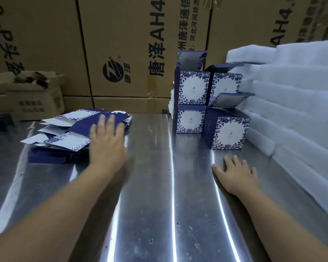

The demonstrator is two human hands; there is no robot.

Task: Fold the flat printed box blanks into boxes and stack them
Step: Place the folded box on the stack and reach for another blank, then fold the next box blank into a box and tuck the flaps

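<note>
1. We take the stack of folded boxes (194, 87) as our marker. It stands toward the far edge of the table (159, 214), four cubes in two columns, two high. The lower right box sits nearer to us than the rest, and several top flaps stand raised.
2. Well to the left of the stack lies the pile of flat blanks (72, 129). It is loosely fanned, with white tabs and corners jutting out at odd angles.
3. The left hand (107, 142) is over the end of that pile nearest the stack. Its fingers are straight and spread, gripping nothing. It is blurred, so we cannot tell whether it touches the card.
4. The right hand (237, 174) lies palm down on the table just in front of the stack, apart from the nearest box. Its fingers are flat and splayed and hold nothing.
5. A broad strip of table runs toward us between pile and stack.
6. Close against the stack's right side, white foam sheets (301, 110) rise in thick, soft slabs.
7. Behind the stack, brown corrugated cartons (121, 44) with black print form a wall.
8. The table is glossy steel, scuffed and streaked with light. The boxes are smooth card with navy sides and white faces bordered in blue leaves.
</note>
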